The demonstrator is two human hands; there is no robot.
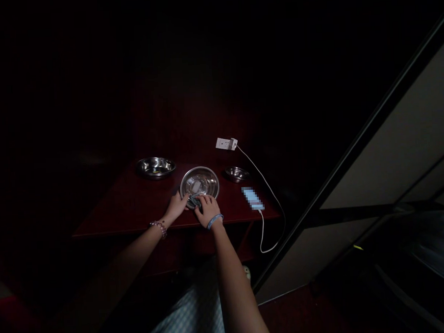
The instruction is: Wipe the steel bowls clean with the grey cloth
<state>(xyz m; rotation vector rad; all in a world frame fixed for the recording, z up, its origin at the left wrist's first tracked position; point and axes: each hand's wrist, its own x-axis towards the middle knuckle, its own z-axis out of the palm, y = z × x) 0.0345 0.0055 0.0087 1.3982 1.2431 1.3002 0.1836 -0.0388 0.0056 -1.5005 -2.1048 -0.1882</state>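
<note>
A shiny metal bowl (209,181) is tilted toward me above the front part of the dark red table (132,214). My left hand (176,206) grips its near left rim, the thumb on the inner side. At the near right rim, my right hand (208,210) presses a dark greyish cloth (195,200) against the inside of the bowl, its fingers bent over the cloth. Behind and to the left stands a wider metal bowl (155,165) with a small yellowish patch inside. To the right sits a smaller metal bowl (237,173).
A phone (253,198) with a blurred screen lies at the table's right side. Its white cable (266,182) loops off the edge and up to a charger in the wall socket (225,144). A pale panel with a dark frame (355,180) slants along the right.
</note>
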